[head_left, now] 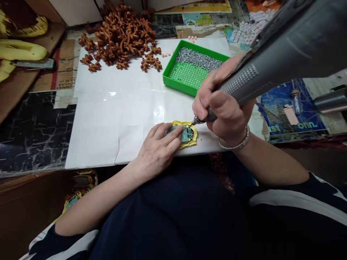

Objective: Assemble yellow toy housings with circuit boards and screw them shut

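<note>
My right hand (pixel 226 108) is wrapped round a grey electric screwdriver (pixel 241 81), tilted with its body rising to the upper right. Its bit (pixel 193 122) meets the upper right part of a small green circuit board (pixel 187 133), set in a yellow plastic casing (pixel 192 143). Whether a screw sits under the tip is too small to tell. From the left, my left hand (pixel 162 146) holds the casing down on the white board, with outstretched fingers across the circuit board. The left part of the casing is hidden beneath those fingers.
A green tray (pixel 176 85) of small silver screws (pixel 199 59) stands beyond my hands. Brown plastic pieces (pixel 121 36) are heaped at the back of the white board (pixel 94 126). Yellow parts (pixel 23 50) lie far left; a small clear tube (pixel 296 103) lies right.
</note>
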Action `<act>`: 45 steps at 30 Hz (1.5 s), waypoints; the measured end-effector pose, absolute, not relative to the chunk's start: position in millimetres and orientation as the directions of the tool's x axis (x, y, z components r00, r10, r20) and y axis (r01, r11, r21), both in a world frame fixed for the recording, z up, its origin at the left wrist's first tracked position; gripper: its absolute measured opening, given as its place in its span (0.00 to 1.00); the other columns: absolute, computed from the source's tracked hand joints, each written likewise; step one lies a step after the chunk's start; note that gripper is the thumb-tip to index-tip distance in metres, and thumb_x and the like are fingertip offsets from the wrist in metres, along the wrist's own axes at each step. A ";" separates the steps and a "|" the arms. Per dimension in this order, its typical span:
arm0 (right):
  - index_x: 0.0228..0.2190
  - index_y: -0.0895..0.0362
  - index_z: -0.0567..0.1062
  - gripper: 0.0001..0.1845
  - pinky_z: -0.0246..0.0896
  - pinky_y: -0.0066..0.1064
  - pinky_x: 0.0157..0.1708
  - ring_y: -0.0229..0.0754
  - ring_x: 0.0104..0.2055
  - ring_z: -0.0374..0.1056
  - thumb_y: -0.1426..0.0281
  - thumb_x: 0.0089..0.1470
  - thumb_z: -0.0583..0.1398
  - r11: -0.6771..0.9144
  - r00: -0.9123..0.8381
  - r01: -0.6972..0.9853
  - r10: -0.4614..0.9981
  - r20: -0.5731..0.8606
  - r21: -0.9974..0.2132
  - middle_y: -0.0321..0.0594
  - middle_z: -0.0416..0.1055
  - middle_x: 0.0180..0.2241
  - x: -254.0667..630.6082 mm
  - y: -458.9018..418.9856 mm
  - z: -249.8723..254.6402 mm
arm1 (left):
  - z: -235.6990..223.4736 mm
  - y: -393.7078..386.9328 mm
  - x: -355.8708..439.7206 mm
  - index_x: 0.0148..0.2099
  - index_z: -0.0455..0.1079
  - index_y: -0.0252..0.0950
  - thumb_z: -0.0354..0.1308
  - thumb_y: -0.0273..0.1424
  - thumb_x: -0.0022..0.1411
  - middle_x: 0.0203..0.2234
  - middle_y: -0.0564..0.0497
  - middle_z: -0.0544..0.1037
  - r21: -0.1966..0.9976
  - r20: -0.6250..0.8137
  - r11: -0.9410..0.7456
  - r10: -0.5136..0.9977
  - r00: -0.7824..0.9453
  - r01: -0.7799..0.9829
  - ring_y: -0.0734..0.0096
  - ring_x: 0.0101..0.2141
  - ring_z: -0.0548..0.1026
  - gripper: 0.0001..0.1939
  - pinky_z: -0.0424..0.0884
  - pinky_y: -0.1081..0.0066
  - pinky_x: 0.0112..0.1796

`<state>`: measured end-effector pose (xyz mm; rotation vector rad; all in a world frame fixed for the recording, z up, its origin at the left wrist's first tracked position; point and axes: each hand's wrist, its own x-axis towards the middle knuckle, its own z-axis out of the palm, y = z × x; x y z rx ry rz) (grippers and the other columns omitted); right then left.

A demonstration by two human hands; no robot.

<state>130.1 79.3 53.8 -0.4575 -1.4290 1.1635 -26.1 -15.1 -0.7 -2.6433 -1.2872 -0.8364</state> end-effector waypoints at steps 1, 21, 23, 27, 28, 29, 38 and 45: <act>0.33 0.49 0.67 0.15 0.55 0.29 0.16 0.32 0.15 0.52 0.61 0.51 0.68 0.413 -0.271 -0.369 0.809 0.521 -0.833 0.25 0.61 0.21 130.3 80.7 53.5 | -0.7 -14.8 -26.0 0.45 0.73 0.34 0.54 0.23 0.68 0.51 0.46 0.80 0.153 0.513 -0.644 0.700 0.496 0.750 0.56 0.50 0.75 0.08 0.74 0.57 0.49; 0.40 0.44 0.65 0.31 0.59 0.38 0.25 0.39 0.23 0.61 0.37 0.45 0.63 0.600 0.209 0.198 0.747 0.631 -0.775 0.33 0.66 0.29 237.6 181.8 34.6 | -3.5 -15.6 -37.0 0.53 0.74 0.36 0.51 0.25 0.71 0.56 0.37 0.72 0.407 0.455 -0.575 0.802 0.388 0.710 0.53 0.54 0.71 0.14 0.78 0.54 0.49; 0.41 0.44 0.64 0.31 0.59 0.38 0.26 0.39 0.23 0.60 0.38 0.45 0.64 0.594 0.204 0.167 0.760 0.617 -0.787 0.31 0.66 0.27 235.7 182.9 29.8 | -3.6 -13.5 -32.7 0.53 0.74 0.36 0.51 0.25 0.71 0.56 0.37 0.72 0.399 0.465 -0.571 0.800 0.378 0.717 0.53 0.54 0.71 0.14 0.78 0.53 0.48; 0.41 0.44 0.62 0.32 0.56 0.36 0.24 0.36 0.21 0.56 0.42 0.42 0.68 0.608 0.279 0.068 0.749 0.600 -0.791 0.28 0.68 0.28 229.3 179.6 27.5 | -4.1 -12.0 -28.6 0.53 0.74 0.36 0.52 0.25 0.70 0.56 0.38 0.72 0.391 0.472 -0.569 0.799 0.373 0.723 0.54 0.53 0.72 0.14 0.78 0.54 0.48; 0.40 0.44 0.62 0.32 0.56 0.36 0.24 0.36 0.21 0.56 0.43 0.42 0.68 0.607 0.275 0.053 0.754 0.596 -0.793 0.27 0.67 0.28 228.6 178.6 27.5 | -4.3 -12.1 -28.4 0.53 0.74 0.36 0.52 0.25 0.70 0.56 0.37 0.72 0.394 0.470 -0.567 0.800 0.372 0.723 0.54 0.53 0.72 0.14 0.78 0.54 0.48; 0.40 0.43 0.62 0.31 0.55 0.36 0.24 0.36 0.21 0.56 0.43 0.43 0.68 0.606 0.264 0.045 0.759 0.595 -0.794 0.26 0.66 0.27 228.4 177.5 27.7 | -4.4 -12.3 -28.3 0.53 0.74 0.36 0.52 0.25 0.70 0.56 0.37 0.71 0.398 0.469 -0.566 0.802 0.370 0.722 0.54 0.53 0.72 0.14 0.78 0.54 0.48; 0.35 0.39 0.64 0.24 0.50 0.38 0.24 0.39 0.21 0.53 0.41 0.44 0.65 0.616 0.246 0.106 0.745 0.620 -0.781 0.26 0.63 0.22 229.2 174.3 27.2 | -8.8 -14.3 -27.7 0.54 0.73 0.38 0.53 0.26 0.70 0.58 0.38 0.67 0.453 0.464 -0.546 0.819 0.337 0.704 0.55 0.55 0.70 0.14 0.76 0.55 0.51; 0.35 0.38 0.67 0.21 0.50 0.37 0.22 0.37 0.20 0.53 0.46 0.46 0.68 0.653 0.246 0.070 0.721 0.648 -0.754 0.25 0.65 0.23 226.6 175.3 39.8 | -7.6 -10.7 -26.4 0.52 0.72 0.39 0.55 0.27 0.70 0.49 0.43 0.73 0.517 0.508 -0.555 0.811 0.288 0.651 0.62 0.50 0.73 0.11 0.77 0.61 0.48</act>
